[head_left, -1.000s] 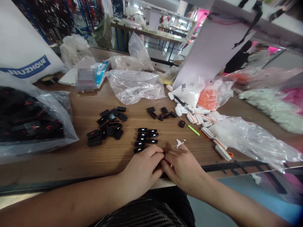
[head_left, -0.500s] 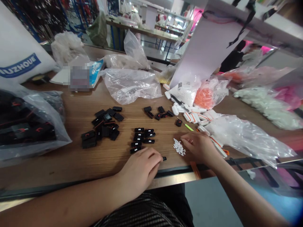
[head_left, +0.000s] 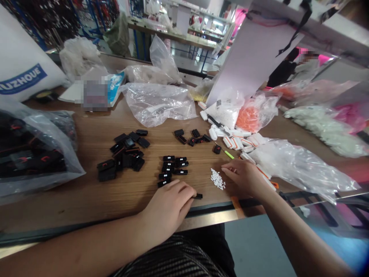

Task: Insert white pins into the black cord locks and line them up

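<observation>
Block (head_left: 198, 196) in left hand (head_left: 170, 204) points right, long axis roughly sideways.

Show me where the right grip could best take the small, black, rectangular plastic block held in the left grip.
Probably the exposed end of the block, pinched from the right: it juts past the left grip, which covers the other end.

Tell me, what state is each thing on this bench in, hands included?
Left hand: closed on a black piece
Black piece: gripped, one end showing
Right hand: beside the white bits, fingers bent, grip unclear
White bits: loose, heaped
White-dotted black pieces: grouped
Left-side bag: filled with black parts
Clear bag: crumpled
Green-handled tool: lying down
</observation>
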A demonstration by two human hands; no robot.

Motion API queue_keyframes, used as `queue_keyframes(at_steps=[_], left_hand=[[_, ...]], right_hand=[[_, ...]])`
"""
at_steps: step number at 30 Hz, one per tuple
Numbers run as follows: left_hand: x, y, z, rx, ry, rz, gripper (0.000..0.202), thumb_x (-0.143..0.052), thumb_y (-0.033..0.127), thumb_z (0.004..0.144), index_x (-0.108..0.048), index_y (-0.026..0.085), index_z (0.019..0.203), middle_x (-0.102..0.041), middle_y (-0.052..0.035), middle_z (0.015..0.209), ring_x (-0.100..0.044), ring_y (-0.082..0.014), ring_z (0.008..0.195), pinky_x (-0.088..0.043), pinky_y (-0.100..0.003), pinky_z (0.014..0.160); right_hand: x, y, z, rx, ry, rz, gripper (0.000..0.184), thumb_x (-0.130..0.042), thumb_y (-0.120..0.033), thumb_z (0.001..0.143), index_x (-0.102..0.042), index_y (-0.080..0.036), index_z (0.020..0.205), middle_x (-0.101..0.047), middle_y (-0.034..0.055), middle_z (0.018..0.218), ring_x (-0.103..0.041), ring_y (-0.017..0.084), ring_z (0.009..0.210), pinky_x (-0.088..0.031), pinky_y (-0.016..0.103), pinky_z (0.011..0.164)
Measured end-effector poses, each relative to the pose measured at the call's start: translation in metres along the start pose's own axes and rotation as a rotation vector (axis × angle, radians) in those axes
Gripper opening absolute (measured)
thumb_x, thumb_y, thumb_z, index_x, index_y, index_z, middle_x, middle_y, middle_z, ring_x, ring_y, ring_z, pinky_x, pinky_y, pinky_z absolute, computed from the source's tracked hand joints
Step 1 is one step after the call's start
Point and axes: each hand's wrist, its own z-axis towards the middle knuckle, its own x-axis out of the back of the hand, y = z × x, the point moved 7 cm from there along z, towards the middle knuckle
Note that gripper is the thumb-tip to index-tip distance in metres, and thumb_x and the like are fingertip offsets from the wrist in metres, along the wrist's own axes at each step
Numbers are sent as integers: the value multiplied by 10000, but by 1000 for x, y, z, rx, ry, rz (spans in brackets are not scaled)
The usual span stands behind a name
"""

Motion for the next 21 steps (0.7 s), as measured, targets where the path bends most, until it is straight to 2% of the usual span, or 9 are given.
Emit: queue_keyframes(at_steps=[4,8,12,16,21], left_hand=[[-2,-4,-1,40,-14,19,76,-577,123,936,-597,184,977,-667,-30,931,-628,-213,905,-554,-410,833],[-4,-10,-3,105,-31,16,144,-616,144,918,-600,202,1048,-683,-28,970,-653,-217,905,-557,-414,831],[-3,-8,-2,105,-47,-6,118,-603,145,925,-626,207,1022,-695,-17,965,-669,-211,896,-558,-396,818],[-2,-7,-1,131,-72,-9,106,-604,152,923,-638,201,1011,-695,-18,952,-677,-205,845,-559,-370,773],[-2,-9,0,148,-82,6,101,-602,158,920,-642,203,1001,-694,-17,952,-681,-204,836,-552,-357,767]], right_hand=[[-1,-1,3,-5,-19,36,256,-542,-274,866,-690,-185,677,-674,1,619,-577,148,575,-390,263,569],[0,-9,-1,-42,1,120,217,-559,-272,855,-673,-188,690,-680,9,664,-582,153,612,-404,273,593],[-1,-51,-16,86,-26,335,177,-556,-278,907,-668,-210,788,-695,9,751,-607,155,700,-444,297,711],[-9,-93,-31,255,-101,389,141,-563,-279,936,-640,-218,835,-622,-23,706,-551,131,673,-411,312,760],[-14,-101,-34,288,-65,374,119,-559,-242,941,-632,-208,853,-582,-28,689,-515,126,651,-378,322,767]])
